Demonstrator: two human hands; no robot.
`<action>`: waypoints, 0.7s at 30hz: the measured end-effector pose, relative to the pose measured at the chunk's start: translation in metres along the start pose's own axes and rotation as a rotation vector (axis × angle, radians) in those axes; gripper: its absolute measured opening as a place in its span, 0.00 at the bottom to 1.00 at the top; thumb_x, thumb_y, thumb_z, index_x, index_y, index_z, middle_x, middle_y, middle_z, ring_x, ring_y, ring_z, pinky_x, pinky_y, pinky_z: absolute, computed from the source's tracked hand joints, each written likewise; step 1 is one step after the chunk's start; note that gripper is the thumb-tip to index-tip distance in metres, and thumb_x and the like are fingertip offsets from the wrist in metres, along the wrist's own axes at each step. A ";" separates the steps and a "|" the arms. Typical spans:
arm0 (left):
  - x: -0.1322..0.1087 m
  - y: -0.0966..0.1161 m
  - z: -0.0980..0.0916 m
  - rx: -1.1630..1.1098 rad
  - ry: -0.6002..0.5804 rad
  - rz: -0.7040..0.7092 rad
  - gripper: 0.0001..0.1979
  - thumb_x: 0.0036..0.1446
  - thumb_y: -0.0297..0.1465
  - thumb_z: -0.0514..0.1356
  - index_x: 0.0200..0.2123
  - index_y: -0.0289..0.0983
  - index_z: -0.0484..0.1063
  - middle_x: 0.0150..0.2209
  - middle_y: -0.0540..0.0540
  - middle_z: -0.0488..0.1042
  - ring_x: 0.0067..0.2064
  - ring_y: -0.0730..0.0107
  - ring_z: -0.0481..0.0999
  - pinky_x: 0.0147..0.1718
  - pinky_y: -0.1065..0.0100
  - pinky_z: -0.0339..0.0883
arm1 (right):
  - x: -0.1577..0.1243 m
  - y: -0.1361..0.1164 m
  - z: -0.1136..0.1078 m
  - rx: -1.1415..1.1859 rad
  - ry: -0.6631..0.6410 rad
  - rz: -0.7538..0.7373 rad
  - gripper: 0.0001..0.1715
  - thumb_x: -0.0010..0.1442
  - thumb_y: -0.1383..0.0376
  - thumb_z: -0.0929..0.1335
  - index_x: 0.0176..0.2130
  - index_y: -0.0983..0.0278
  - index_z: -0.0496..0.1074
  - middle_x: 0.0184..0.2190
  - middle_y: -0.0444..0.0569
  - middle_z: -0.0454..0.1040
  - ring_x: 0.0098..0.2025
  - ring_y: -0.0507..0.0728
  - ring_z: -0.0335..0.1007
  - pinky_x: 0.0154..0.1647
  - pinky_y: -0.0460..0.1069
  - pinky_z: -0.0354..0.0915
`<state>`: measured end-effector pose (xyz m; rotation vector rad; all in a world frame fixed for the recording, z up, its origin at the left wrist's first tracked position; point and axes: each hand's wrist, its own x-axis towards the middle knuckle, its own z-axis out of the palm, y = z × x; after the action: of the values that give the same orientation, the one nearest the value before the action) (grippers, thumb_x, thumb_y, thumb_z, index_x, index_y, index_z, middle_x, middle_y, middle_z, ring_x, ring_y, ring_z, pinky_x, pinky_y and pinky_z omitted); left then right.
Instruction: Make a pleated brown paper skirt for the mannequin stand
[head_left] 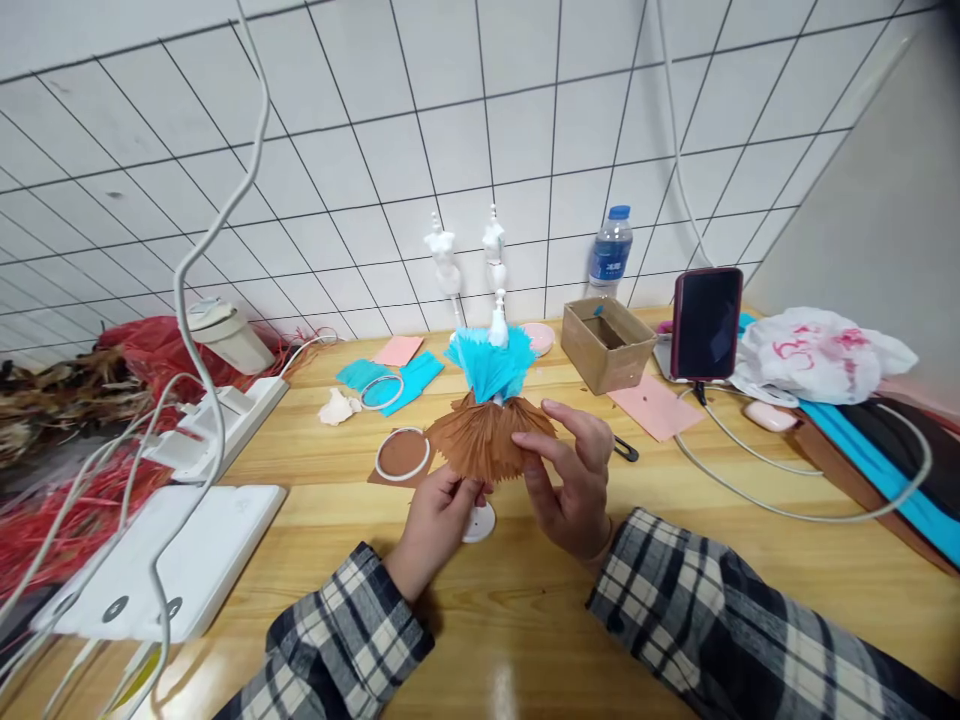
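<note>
A small white dress-form figure (498,322) stands before me in a bright blue pleated top (491,362) and a brown pleated skirt (484,440). Its round white base (480,522) shows under the skirt. My left hand (442,520) is closed beneath the skirt hem, around what looks like the figure's stand; the skirt hides part of the grip. At the skirt's right side, my right hand (574,480) pinches the brown pleats between thumb and middle finger, with the index finger over the upper edge. Left of the skirt, a white ring (427,455) lies on brown paper (397,455).
Two bare white dress forms (445,265) stand by the tiled wall. Blue paper pieces (412,383) lie at back left. Rightward are a cardboard box (607,345), a water bottle (611,250), a propped phone (705,325) and a cable. A power strip (236,430) lies left.
</note>
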<state>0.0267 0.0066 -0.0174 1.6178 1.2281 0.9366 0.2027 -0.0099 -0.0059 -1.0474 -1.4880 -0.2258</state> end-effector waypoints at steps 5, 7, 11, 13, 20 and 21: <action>-0.001 0.000 0.001 0.018 -0.005 0.016 0.16 0.59 0.40 0.55 0.27 0.34 0.72 0.23 0.49 0.70 0.26 0.72 0.68 0.26 0.72 0.61 | -0.001 0.000 0.002 -0.053 -0.074 -0.094 0.19 0.60 0.67 0.66 0.48 0.48 0.74 0.56 0.41 0.71 0.56 0.61 0.62 0.60 0.62 0.47; -0.002 -0.001 0.002 0.007 -0.024 -0.003 0.17 0.59 0.41 0.55 0.28 0.34 0.72 0.22 0.49 0.70 0.25 0.72 0.68 0.25 0.72 0.60 | -0.002 0.001 0.002 -0.084 -0.109 -0.130 0.23 0.57 0.69 0.66 0.49 0.46 0.73 0.57 0.40 0.70 0.57 0.62 0.61 0.61 0.64 0.45; 0.000 -0.005 0.001 0.034 0.061 -0.006 0.14 0.57 0.38 0.57 0.27 0.34 0.73 0.23 0.48 0.72 0.26 0.71 0.68 0.25 0.72 0.61 | -0.004 0.000 -0.001 -0.026 -0.117 -0.153 0.22 0.51 0.70 0.65 0.41 0.47 0.75 0.59 0.38 0.66 0.57 0.64 0.61 0.61 0.67 0.43; 0.002 -0.006 -0.001 0.057 0.145 -0.007 0.11 0.55 0.35 0.58 0.26 0.34 0.73 0.25 0.48 0.74 0.27 0.70 0.70 0.27 0.71 0.62 | -0.005 -0.002 -0.002 0.009 -0.093 -0.136 0.22 0.50 0.71 0.64 0.40 0.49 0.75 0.58 0.39 0.66 0.56 0.64 0.61 0.61 0.66 0.44; 0.004 -0.001 -0.008 0.189 0.241 0.026 0.08 0.51 0.31 0.59 0.25 0.35 0.76 0.26 0.48 0.77 0.30 0.67 0.74 0.31 0.70 0.64 | -0.003 -0.005 -0.003 0.107 -0.056 -0.068 0.10 0.57 0.68 0.64 0.41 0.60 0.68 0.37 0.48 0.69 0.40 0.58 0.66 0.47 0.59 0.57; 0.004 0.002 -0.009 0.194 0.252 0.025 0.07 0.51 0.31 0.60 0.25 0.35 0.76 0.25 0.48 0.77 0.29 0.68 0.73 0.30 0.71 0.64 | -0.003 -0.005 -0.003 0.133 -0.044 -0.036 0.08 0.57 0.66 0.64 0.40 0.61 0.66 0.34 0.48 0.67 0.38 0.58 0.66 0.45 0.58 0.58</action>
<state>0.0198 0.0120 -0.0127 1.7062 1.5131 1.0908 0.2007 -0.0156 -0.0058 -0.9251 -1.5408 -0.1276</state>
